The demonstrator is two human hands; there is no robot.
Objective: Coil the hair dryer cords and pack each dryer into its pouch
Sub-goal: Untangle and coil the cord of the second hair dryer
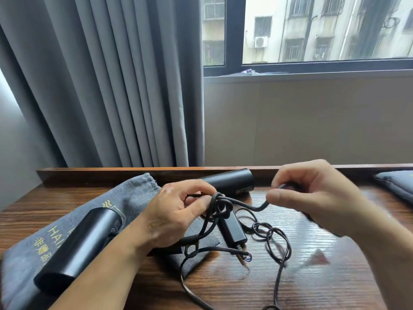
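Observation:
Two black hair dryers are on the wooden table [223,287]. One hair dryer [80,247] lies at the left on a grey pouch [127,198] with yellow print. The other hair dryer [230,181] lies near the back edge. A tangled black cord [223,208] hangs between my hands above the table. My left hand [176,217] grips a knotted bunch of the cord. My right hand [312,193] pinches a stretch of the same cord further right. More cord loops [274,240] and a black plug block [232,229] lie on the table below.
A second dark grey pouch [395,184] sits at the table's right edge. A raised wooden lip [111,173] runs along the table's back. Grey curtains [100,86] hang behind at the left, and a window [312,30] is at the upper right.

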